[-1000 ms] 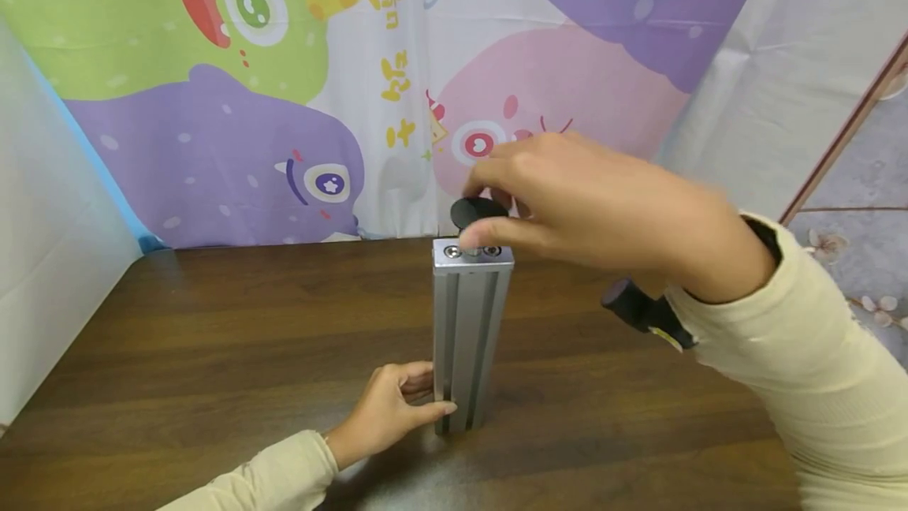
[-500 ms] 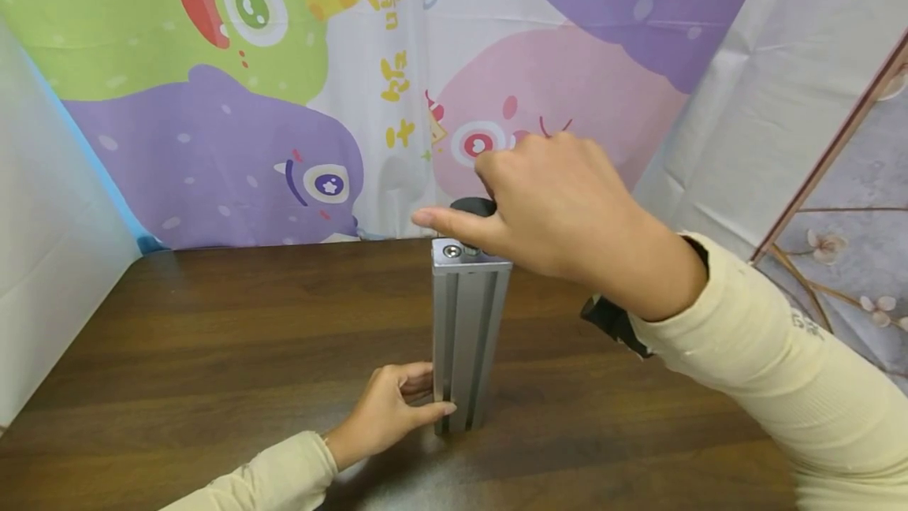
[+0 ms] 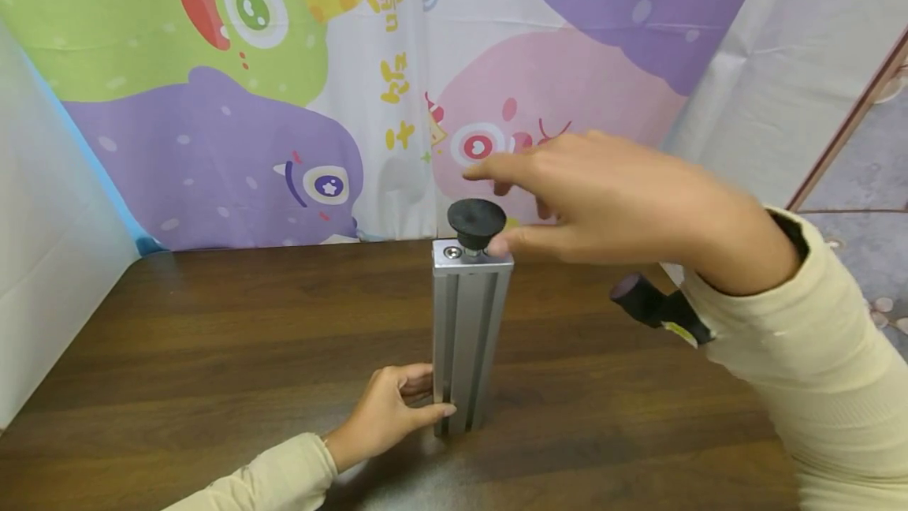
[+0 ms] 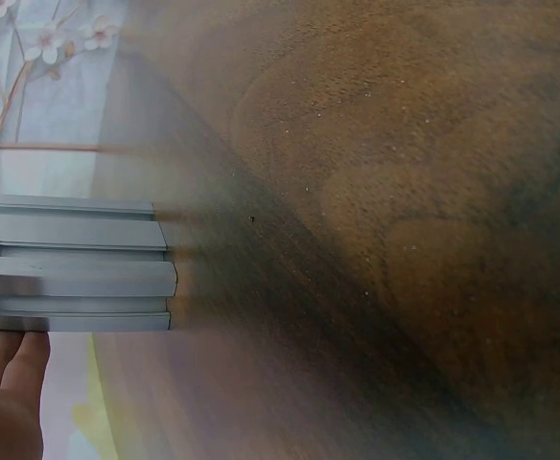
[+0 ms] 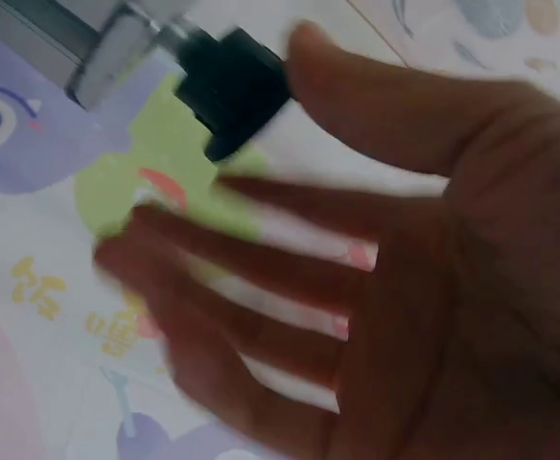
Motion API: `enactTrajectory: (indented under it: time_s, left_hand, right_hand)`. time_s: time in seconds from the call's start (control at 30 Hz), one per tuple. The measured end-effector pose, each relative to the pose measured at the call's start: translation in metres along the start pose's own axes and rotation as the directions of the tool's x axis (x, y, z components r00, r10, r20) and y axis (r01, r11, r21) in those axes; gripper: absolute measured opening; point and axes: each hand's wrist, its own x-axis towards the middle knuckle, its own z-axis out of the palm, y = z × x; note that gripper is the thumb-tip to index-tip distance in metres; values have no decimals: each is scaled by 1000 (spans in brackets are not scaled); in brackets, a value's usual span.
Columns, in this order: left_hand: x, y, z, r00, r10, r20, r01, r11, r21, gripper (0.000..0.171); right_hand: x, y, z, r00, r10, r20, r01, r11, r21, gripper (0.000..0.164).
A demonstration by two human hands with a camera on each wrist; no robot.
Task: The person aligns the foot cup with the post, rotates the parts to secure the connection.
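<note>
A silver aluminium profile point(image 3: 461, 337) stands upright on the table, with a metal end plate point(image 3: 447, 261) and a visible screw on top. From that plate rises a black levelling foot point(image 3: 477, 218), its round disc uppermost on a threaded stem. My left hand point(image 3: 386, 415) holds the profile near its base, thumb on the front face and fingers behind the left side; the left wrist view shows the profile point(image 4: 69, 230) between them. Fingers spread, my right hand point(image 3: 617, 199) hovers at the foot's right, thumb tip right at its lower edge. Blur softens the hand in the right wrist view.
A brown wood-grain table point(image 3: 248, 337) carries the profile. Behind it hangs a cartoon-printed curtain point(image 3: 397, 188), and a white side panel point(image 3: 64, 259) rises at left. A black wrist device point(image 3: 656, 306) juts out below my right sleeve point(image 3: 801, 337).
My right hand first rolls over the foot with its thumb swinging left, then turns back and spreads off to the right, baring the disc. The left hand and the profile stay put.
</note>
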Motion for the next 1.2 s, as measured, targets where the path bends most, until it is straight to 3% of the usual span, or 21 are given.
enactTrajectory:
  time_s: [0.07,0.17,0.27,0.37,0.4,0.47,0.57,0.67,0.8,1.0,1.1,1.2]
  left_hand:
    - [0,0,0,1000,-1,0,1,1000,-1,41]
    - [0,0,0,1000,-3,-1,3,1000,-3,41]
    - [0,0,0,1000,-7,1,7,1000,-1,42]
    - [-1,0,0,1000,-10,-1,10,1000,10,43]
    - [-1,0,0,1000,-11,-3,11,1000,15,44]
    - [-1,-1,-1,1000,-12,-9,12,1000,22,44]
    - [-1,-1,0,1000,-11,-13,12,1000,21,44]
    - [-1,-2,0,1000,-3,-10,3,1000,13,43]
    - [-1,-2,0,1000,6,-5,-6,1000,-6,40]
    - [-1,0,-1,1000,5,0,-5,1000,-6,41]
    - [0,0,0,1000,3,3,-2,1000,-8,42]
    - [0,-1,0,1000,0,2,0,1000,-8,43]
  right_hand:
    - [0,7,0,990,-141,5,141,990,33,59]
    - [1,13,3,950,-313,-15,314,947,71,64]
    - [5,14,8,929,-364,-61,367,930,35,56]
    - [10,7,12,955,-274,-116,275,961,-2,25]
    - [12,3,13,968,-211,-134,212,977,-10,25]
    - [17,-6,15,985,-63,-163,60,998,-25,44]
    - [22,-20,18,968,136,-211,-151,987,-55,59]
    - [24,-27,22,942,217,-257,-249,963,-100,63]
    - [25,-29,25,924,238,-300,-281,953,-111,64]
    - [24,-29,24,918,255,-304,-300,948,-111,66]
    - [19,-26,17,937,260,-235,-290,952,-101,65]
    - [13,-18,8,972,208,-107,-215,975,-59,57]
